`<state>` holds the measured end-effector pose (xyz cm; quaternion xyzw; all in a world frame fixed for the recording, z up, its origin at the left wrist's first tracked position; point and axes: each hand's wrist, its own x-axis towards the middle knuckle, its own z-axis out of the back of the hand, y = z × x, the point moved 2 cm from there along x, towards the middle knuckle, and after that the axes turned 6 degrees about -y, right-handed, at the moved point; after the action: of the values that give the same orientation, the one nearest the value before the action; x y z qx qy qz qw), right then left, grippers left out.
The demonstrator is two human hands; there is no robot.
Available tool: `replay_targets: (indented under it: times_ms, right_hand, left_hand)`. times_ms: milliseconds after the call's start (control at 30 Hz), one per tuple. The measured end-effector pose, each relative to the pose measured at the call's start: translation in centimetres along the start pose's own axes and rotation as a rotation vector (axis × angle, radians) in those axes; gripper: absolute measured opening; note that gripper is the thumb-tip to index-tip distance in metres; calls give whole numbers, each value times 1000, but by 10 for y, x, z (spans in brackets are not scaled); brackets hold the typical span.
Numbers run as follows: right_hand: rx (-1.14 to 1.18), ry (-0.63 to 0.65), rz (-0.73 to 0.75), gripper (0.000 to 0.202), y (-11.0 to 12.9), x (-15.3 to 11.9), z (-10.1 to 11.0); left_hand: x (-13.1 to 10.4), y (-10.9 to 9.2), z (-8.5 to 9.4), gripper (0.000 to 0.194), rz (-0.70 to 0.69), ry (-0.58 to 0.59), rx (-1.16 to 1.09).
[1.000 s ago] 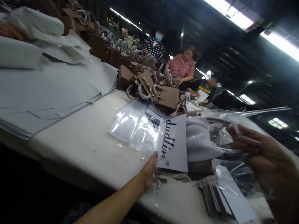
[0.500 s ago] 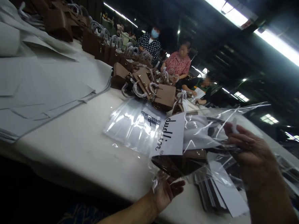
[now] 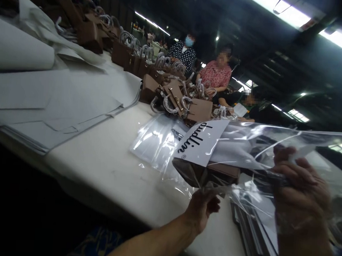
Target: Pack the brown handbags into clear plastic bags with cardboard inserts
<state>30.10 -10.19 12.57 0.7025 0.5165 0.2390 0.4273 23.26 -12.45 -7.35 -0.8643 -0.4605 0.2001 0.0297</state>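
Observation:
A brown handbag (image 3: 224, 170) hangs tilted inside a clear plastic bag (image 3: 270, 138), above the table's near side. A white card (image 3: 203, 141) with black lettering lies against the handbag within the plastic. My right hand (image 3: 303, 182) is closed around the handbag's handles at the right; the clear film overlaps its fingers. Under the handbag, my left hand (image 3: 202, 207) pinches the lower edge of the plastic. Part of the handbag is hidden behind the card and by glare on the film.
Flat clear plastic bags (image 3: 155, 142) lie on the white table (image 3: 99, 166). A stack of cards (image 3: 254, 226) sits near my right forearm. White sheets (image 3: 60, 94) cover the left. Several brown handbags (image 3: 201, 109) with wrapped handles crowd the far side, where co-workers (image 3: 216, 74) are.
My left hand has risen slightly and gone from loosely spread fingers to pinching the plastic. The card has tilted, and the plastic is stretched further right. The camera view has shifted.

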Motion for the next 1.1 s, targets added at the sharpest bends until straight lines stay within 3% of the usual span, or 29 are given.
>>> replay_targets:
  times_ms: [100,167,333,467,567,633,667,767,833,900,1000,1033,1100]
  right_hand:
    - [289,67,-71,30,-16,1,0]
    - [278,6,-109,30,-29,8,1]
    - [47,-108,-201,31,-57,36,3]
    - [-184,-151,-215,19,-65,41,-7]
    - [-572,-38,-200,14,-53,34,-17]
    - [-841,44,-105,29,-32,30,-16]
    - [-990,29,30,37,-18,29,-12]
    - [-1426,-218,533,51,22,37,9]
    - [-1564,-294,534,71,32,49,28]
    - [-1596,-231,444,84,33,62,43]
    - [-1783,-99,629,67,34,66,47]
    - [-1868,-2,675,54,32,63,44]
    - [-1916,300,626,31,21,55,37]
  left_hand:
    - [-10,16,-17,31,98,70,-8]
    - [-14,23,-23,31,146,112,10]
    - [-7,21,-5,35,123,92,36]
    - [0,12,12,46,41,1,-12]
    - [-2,6,9,49,-10,-29,-24]
    - [-8,1,2,53,-19,13,-18]
    - [-11,-3,-1,56,-22,38,-12]
    - [-20,-11,-5,56,-36,89,37]
    - [-22,-13,-3,56,-25,94,74]
    - [-22,-14,1,58,-11,89,79]
    - [-22,-15,6,58,-4,60,61]
    - [-23,-15,7,57,9,54,62]
    - [-25,-17,6,56,51,59,72]
